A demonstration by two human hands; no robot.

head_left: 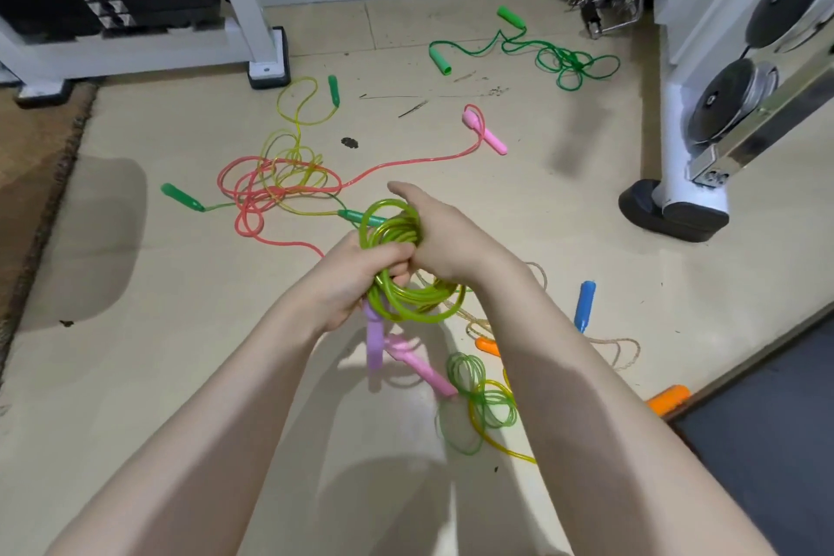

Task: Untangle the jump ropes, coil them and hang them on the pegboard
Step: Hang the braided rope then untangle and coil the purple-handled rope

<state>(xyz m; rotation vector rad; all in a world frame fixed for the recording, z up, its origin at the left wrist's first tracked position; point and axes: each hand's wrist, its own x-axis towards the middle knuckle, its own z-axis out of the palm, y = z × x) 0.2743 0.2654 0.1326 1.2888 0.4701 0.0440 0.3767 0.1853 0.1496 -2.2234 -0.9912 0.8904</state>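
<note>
Progress: early. One lime-green rope (401,266) gathered into a tight bundle of loops, clamped between both hands at picture centre. Left hand (356,280) closed around the lower half of the coil, fingers curled through the loops; right hand (433,235) wrapped over the upper half, thumb lifted toward 12 o'clock. Purple handle (374,341) dangling below the left hand, toward 6 o'clock. Everything else on the floor (180,375) and unsorted: red-pink rope and yellow rope knotted together in a tangle (280,183) at 10 o'clock, with green handles poking out and a pink handle (485,133) trailing off at 1 o'clock; dark green rope (564,61) in loose loops near 1 o'clock by the wall; small green-yellow coils (483,402) lying at 5 o'clock beside another pink handle (424,368); pale twine-like rope with blue handle (584,305) and orange handle (487,345) at 4 o'clock. No pegboard in sight, nothing hung as far as visible. By judgement, most of the untangling, coiling and all hanging left to do. Ropes: glossy translucent plastic tubing, springy, apt to uncoil if released; the twine-like one matte and fibrous. Handles: smooth tapered moulded plastic. Floor: pale, smooth, scuffed, speckled with dark debris.
</note>
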